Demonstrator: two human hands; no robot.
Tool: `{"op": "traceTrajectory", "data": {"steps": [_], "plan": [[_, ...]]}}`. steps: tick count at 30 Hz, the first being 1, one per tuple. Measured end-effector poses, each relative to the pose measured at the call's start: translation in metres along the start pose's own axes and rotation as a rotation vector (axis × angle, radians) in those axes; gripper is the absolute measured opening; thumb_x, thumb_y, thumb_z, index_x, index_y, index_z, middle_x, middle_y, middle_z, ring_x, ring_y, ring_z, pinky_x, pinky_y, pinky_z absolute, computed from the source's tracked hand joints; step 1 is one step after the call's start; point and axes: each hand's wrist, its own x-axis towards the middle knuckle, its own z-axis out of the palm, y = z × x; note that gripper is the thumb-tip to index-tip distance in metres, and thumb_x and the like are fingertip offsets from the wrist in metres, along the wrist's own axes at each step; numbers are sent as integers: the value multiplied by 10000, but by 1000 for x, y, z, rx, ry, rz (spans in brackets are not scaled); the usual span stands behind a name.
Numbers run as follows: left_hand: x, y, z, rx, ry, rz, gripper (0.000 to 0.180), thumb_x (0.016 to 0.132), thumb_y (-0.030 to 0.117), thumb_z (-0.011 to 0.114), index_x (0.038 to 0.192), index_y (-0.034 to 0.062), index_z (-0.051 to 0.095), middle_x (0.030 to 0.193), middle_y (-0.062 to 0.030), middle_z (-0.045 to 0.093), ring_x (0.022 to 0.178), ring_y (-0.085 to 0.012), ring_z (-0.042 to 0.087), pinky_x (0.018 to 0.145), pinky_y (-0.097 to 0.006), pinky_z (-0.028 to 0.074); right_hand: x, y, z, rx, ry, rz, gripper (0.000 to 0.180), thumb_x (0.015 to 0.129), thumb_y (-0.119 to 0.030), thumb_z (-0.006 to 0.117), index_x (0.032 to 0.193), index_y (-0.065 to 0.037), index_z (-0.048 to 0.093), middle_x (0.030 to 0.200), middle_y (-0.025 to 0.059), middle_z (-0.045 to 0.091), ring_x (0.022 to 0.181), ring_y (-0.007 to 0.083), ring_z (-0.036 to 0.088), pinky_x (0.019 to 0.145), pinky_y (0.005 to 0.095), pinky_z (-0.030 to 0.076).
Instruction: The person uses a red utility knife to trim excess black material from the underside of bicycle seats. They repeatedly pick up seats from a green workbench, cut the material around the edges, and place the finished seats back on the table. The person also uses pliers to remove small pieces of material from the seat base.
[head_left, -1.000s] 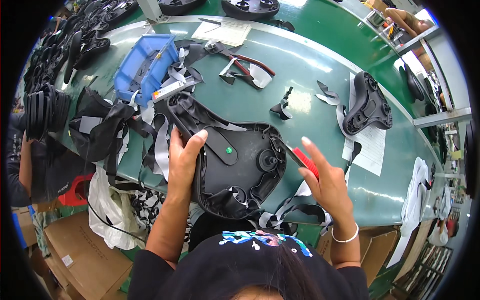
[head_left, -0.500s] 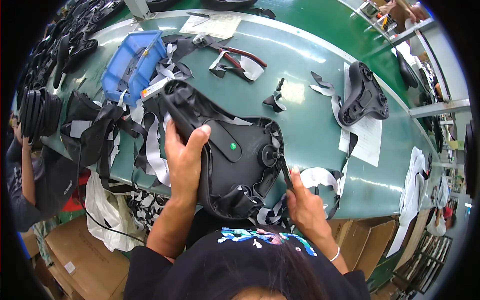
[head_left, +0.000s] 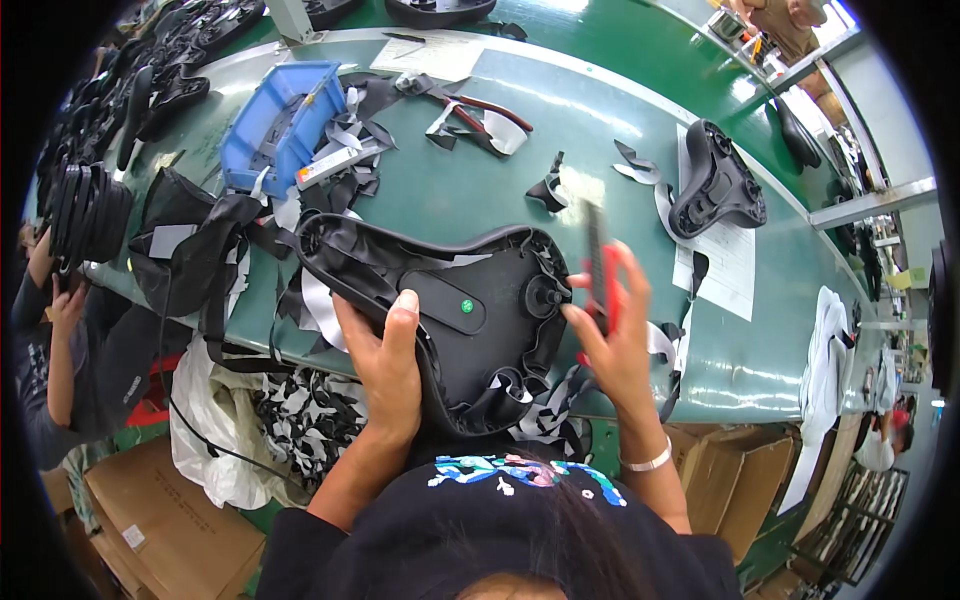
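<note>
Saddle shell (head_left: 450, 320), black, lies underside up at the near edge of the green table (head_left: 480, 190), its narrow nose pointing to the person's left and its broad rear toward the body. A loose black cover is wrapped round it, and the cover's edge bunches into pleats along the rim nearest the person. A small green dot marks the centre plate of the underside.

Left hand (head_left: 385, 365) lies flat on the shell, fingers spread and thumb forward, pressing it down against the table without closing round anything. Right hand (head_left: 610, 335) is closed round a red-handled tool (head_left: 600, 275), whose dark blade stands up above the fingers, just beside the shell's right rim; the blurred blade makes it unclear whether the tip touches the cover.

To do this step well, the flat hand should probably keep the shell from rocking, and the cover should be drawn taut before the tool works on each pleat, with the blade kept clear of the steadying fingers.

Scraps of black and grey covering (head_left: 470, 120) are scattered across the table. A blue bin (head_left: 275, 125) stands to the far left, and a second saddle shell (head_left: 715, 185) rests on a paper sheet to the far right.
</note>
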Motion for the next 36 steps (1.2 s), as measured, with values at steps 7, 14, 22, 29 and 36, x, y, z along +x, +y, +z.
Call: {"op": "traceTrajectory", "data": {"steps": [7, 14, 22, 29, 36], "plan": [[36, 1, -13, 1121, -169, 709, 693, 733, 191, 726, 1339, 63, 416, 1360, -225, 327, 1296, -393, 282, 1082, -476, 214, 67, -3, 7, 645, -3, 324, 482, 767, -27, 615, 1219, -15, 448, 804, 44, 532, 577, 94, 500, 505, 220, 449], [109, -1, 30, 1336, -651, 853, 320, 875, 395, 569, 880, 83, 643, 786, -54, 547, 802, -231, 537, 742, -383, 343, 73, 18, 2, 1159, 12, 456, 516, 789, -48, 565, 1284, 9, 428, 837, 66, 537, 570, 97, 478, 487, 224, 451], [81, -19, 50, 1380, -566, 675, 342, 843, 433, 603, 885, 95, 636, 788, -53, 510, 775, -222, 509, 716, -362, 319, 78, 23, -11, 1001, 208, 300, 476, 778, -7, 611, 1227, 17, 456, 924, 112, 576, 581, 91, 509, 499, 209, 437], [70, -24, 87, 1112, -823, 846, 220, 712, 211, 722, 836, 72, 604, 772, -39, 503, 780, -233, 466, 698, -366, 344, 68, -15, -17, -57, -150, -174, 531, 810, -73, 676, 1283, -17, 442, 954, 105, 650, 705, 200, 639, 628, 271, 504], [81, -14, 87, 812, -949, 670, 225, 780, 178, 682, 618, 55, 587, 616, -23, 479, 699, -204, 408, 700, -341, 295, 60, -4, -72, -554, -356, -328, 508, 761, -59, 674, 1244, -196, 596, 684, 54, 584, 541, 217, 540, 500, 330, 444]]}}
